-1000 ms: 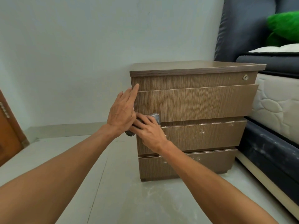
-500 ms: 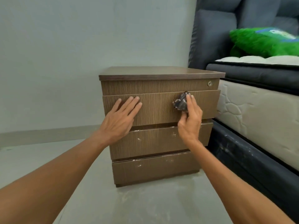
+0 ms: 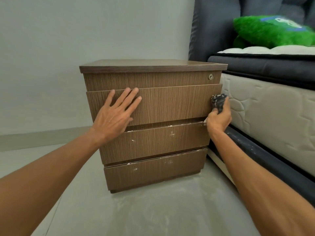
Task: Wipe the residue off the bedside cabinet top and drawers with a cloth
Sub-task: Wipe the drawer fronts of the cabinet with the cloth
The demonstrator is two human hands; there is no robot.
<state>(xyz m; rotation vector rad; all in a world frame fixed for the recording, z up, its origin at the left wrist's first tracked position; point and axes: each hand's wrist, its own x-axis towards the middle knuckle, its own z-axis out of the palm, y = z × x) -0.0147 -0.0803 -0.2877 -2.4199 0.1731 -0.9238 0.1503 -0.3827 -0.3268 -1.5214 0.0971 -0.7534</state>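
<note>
Cloth (image 3: 218,102) clenched in right hand (image 3: 219,119) at drawer (image 3: 170,103) right edge; left hand (image 3: 115,114) flat, released.

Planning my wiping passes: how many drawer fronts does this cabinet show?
3, stacked: top drawer front under both hands, middle drawer front with white specks, bottom drawer front also specked. The keyhole strip above may be a fixed panel.

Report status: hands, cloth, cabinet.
Left hand flat on brown wood-grain top drawer. Right hand pressing dark patterned cloth at its right edge. White residue on lower drawers. Nothing in the way.
</note>
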